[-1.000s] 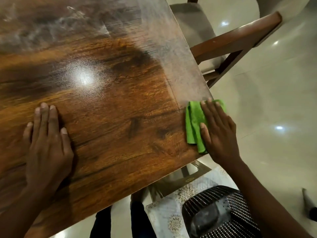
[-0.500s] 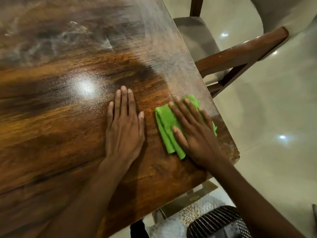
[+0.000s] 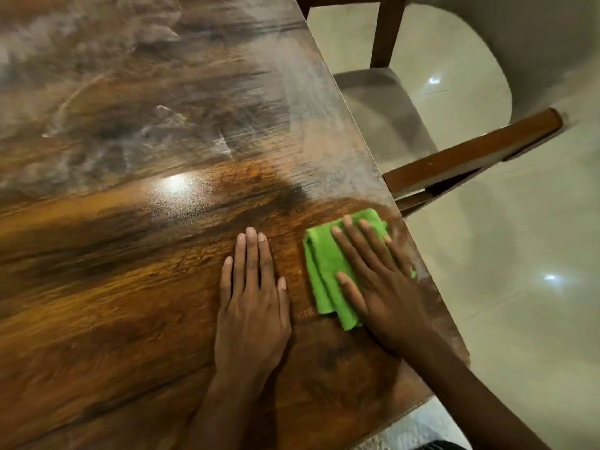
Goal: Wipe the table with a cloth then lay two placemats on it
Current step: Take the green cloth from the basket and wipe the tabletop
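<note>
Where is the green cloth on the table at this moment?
In the head view, the green cloth lies flat under the right hand, near the table's right edge, just right of the left hand, with the chair beyond.

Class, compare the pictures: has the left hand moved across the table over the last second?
Yes. The left hand slid rightward along the table, from far out on the wood to right beside the green cloth near the table's right edge.

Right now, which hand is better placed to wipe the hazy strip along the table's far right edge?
The right hand: it already presses the green cloth flat, just short of that haze. The left hand lies bare on the table, farther from the edge.
</note>
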### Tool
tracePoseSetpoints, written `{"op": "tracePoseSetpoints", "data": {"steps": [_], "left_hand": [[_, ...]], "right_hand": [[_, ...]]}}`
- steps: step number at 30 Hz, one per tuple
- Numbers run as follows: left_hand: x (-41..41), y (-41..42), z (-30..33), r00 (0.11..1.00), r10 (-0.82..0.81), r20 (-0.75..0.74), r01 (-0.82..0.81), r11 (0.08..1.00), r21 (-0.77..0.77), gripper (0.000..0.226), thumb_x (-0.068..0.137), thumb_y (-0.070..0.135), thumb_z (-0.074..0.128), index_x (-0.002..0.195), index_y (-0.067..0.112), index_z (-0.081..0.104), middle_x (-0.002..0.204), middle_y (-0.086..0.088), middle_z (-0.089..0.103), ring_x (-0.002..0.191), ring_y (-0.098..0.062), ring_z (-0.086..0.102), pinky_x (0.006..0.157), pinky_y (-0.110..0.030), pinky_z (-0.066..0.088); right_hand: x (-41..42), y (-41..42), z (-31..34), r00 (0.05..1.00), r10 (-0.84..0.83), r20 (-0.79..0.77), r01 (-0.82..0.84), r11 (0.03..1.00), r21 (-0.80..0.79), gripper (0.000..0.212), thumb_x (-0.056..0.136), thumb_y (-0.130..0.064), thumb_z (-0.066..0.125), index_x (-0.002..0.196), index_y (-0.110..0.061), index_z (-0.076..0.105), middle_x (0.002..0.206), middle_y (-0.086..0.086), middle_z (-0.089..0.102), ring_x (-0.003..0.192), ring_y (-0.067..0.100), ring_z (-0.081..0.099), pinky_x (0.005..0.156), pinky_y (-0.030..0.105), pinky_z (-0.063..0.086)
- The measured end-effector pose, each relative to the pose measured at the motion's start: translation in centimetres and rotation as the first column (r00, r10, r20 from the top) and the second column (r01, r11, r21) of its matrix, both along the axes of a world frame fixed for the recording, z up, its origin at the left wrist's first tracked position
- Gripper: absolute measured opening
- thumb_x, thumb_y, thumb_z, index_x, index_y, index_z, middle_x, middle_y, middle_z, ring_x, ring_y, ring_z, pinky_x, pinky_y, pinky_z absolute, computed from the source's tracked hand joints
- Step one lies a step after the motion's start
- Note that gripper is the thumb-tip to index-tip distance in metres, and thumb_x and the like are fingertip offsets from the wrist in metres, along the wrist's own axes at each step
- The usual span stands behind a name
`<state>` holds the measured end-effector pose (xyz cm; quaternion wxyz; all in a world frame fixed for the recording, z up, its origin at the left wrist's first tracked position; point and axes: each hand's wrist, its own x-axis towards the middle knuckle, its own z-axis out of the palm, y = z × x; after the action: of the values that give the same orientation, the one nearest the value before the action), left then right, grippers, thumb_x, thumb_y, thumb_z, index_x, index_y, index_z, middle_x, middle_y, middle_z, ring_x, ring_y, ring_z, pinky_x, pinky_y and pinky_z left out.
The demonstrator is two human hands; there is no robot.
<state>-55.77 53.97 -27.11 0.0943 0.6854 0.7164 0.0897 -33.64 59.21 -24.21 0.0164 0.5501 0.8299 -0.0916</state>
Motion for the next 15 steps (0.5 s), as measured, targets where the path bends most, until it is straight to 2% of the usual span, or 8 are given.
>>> {"op": "tracePoseSetpoints", "data": {"steps": [3, 6, 12, 15], "left_hand": [[0.0, -0.1, 0.1, 1.0, -0.003, -0.004, 0.002, 1.0, -0.019, 0.07, 0.112, 0.035, 0.028, 0.172, 0.004, 0.006, 0.181, -0.014, 0.003, 0.168, -0.026, 0.005, 0.134, -0.049, 0.019], [0.0, -0.1, 0.0, 1.0, -0.009, -0.014, 0.009, 1.0, -0.028, 0.07, 0.112, 0.036, 0.025, 0.171, 0.004, 0.007, 0.181, -0.016, 0.003, 0.168, -0.028, 0.007, 0.133, -0.052, 0.023], [0.1, 0.1, 0.3, 0.997, -0.022, -0.075, 0.018, 0.999, -0.045, 0.073, 0.109, 0.034, 0.034, 0.17, 0.001, 0.013, 0.18, -0.018, 0.006, 0.168, -0.031, 0.01, 0.131, -0.053, 0.025], [0.4, 0.3, 0.5, 0.996, -0.019, -0.088, 0.014, 0.999, -0.051, 0.073, 0.108, 0.034, 0.035, 0.17, 0.001, 0.015, 0.18, -0.018, 0.008, 0.167, -0.032, 0.013, 0.129, -0.053, 0.025]], "right_hand": [[4.0, -3.1, 0.5, 0.988, -0.152, -0.025, 0.152, 0.988, -0.025, 0.063, 0.111, -0.041, 0.031, 0.169, -0.024, 0.016, 0.178, -0.004, 0.007, 0.165, 0.022, 0.007, 0.124, 0.059, 0.027], [3.8, -4.0, 0.8, 0.975, -0.217, -0.045, 0.215, 0.976, -0.034, 0.065, 0.108, -0.042, 0.031, 0.169, -0.026, 0.017, 0.178, -0.005, 0.008, 0.165, 0.021, 0.008, 0.124, 0.058, 0.025], [-3.1, 9.0, -1.2, 0.99, -0.141, -0.029, 0.142, 0.989, 0.047, 0.065, 0.11, -0.05, 0.025, 0.17, -0.031, 0.009, 0.178, -0.006, 0.003, 0.165, 0.014, -0.001, 0.13, 0.051, 0.014], [-8.3, 15.4, -2.2, 0.979, -0.189, -0.077, 0.194, 0.979, 0.067, 0.065, 0.109, -0.055, 0.018, 0.17, -0.032, 0.007, 0.178, -0.005, 0.002, 0.164, 0.015, -0.003, 0.131, 0.052, 0.008]]}}
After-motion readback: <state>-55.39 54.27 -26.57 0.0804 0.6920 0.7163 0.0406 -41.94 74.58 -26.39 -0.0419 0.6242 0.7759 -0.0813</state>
